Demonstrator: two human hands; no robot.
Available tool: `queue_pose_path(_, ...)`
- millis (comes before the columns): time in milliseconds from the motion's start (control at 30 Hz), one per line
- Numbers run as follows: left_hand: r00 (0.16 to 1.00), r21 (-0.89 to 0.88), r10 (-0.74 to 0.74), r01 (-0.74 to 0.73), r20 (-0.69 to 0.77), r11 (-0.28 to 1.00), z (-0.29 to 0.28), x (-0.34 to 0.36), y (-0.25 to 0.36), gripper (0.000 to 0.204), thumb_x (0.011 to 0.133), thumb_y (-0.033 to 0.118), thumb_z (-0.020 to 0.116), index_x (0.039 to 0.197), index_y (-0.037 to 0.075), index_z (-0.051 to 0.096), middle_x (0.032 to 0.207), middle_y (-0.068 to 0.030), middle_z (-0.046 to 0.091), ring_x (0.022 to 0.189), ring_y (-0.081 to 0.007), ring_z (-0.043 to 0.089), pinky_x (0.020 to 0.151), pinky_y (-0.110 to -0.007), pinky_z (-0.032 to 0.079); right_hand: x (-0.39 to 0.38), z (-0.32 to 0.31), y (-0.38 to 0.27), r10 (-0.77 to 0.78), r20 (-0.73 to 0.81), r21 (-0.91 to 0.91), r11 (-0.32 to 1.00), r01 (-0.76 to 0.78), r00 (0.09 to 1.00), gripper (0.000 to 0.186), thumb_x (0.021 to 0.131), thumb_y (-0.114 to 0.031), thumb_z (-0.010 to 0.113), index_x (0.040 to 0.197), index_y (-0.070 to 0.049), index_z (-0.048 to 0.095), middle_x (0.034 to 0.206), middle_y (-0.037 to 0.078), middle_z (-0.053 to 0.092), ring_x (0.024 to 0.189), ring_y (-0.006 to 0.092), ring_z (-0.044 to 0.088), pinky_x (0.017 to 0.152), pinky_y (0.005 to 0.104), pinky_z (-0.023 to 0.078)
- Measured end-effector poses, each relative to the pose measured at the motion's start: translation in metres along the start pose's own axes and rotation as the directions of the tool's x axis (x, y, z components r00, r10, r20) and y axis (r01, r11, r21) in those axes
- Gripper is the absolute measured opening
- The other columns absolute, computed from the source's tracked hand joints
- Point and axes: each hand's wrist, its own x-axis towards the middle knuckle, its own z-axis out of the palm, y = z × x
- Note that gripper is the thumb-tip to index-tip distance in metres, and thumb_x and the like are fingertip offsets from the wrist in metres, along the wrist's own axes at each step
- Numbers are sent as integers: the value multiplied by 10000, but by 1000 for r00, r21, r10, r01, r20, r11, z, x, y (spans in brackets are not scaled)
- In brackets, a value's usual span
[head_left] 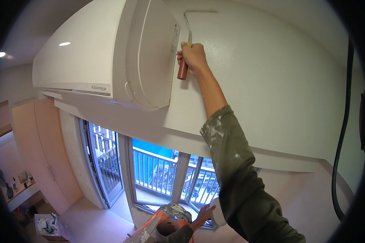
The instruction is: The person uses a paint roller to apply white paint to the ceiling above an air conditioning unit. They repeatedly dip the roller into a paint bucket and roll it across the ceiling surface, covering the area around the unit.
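My right hand is raised high beside an air conditioner, closed around the brown handle of a paint roller. The roller's thin wire frame rises from a yellow collar and bends right along the white wall; whether a sleeve covers the bar is hard to make out. White paint spots mark my dark green right sleeve. Low in the picture, my left hand has its fingers against a white rounded container, which it appears to grip. My right sleeve hides part of that container.
The wall-mounted white air conditioner is close to my right hand. Below are an orange ladder-like frame, camouflage cloth and glazed doors to a railed balcony. A black cable hangs right; a wooden wardrobe stands left.
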Motion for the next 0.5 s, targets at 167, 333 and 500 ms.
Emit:
queue_pose_path(167,1000,23,-19,20,-19,1000,4,-3,3,679,935,354,652,1443,-29,416,1193,-172,635,1035,-247,647,837,-380,553,25,2,-22,11,3,-9,1000,-11,1000,307,990,-127,493,1062,167,438,851,178,599,614,188,584,531,320,534)
queue_pose_path(333,1000,31,2,-2,-29,1000,2,4,-3,701,934,358,652,1456,-31,391,1197,-182,630,1028,-266,654,819,-385,565,39,5,-28,8,37,58,998,-10,999,324,996,-135,491,1070,175,431,852,173,588,629,182,581,531,323,534)
queue_pose_path(500,1000,16,-9,9,-5,1000,3,0,-7,738,928,371,659,1471,-30,361,1200,-193,624,1023,-268,657,809,-397,569,17,4,-31,8,3,-2,1000,-8,1000,298,1006,-151,490,1021,146,473,836,149,580,618,156,562,533,308,521)
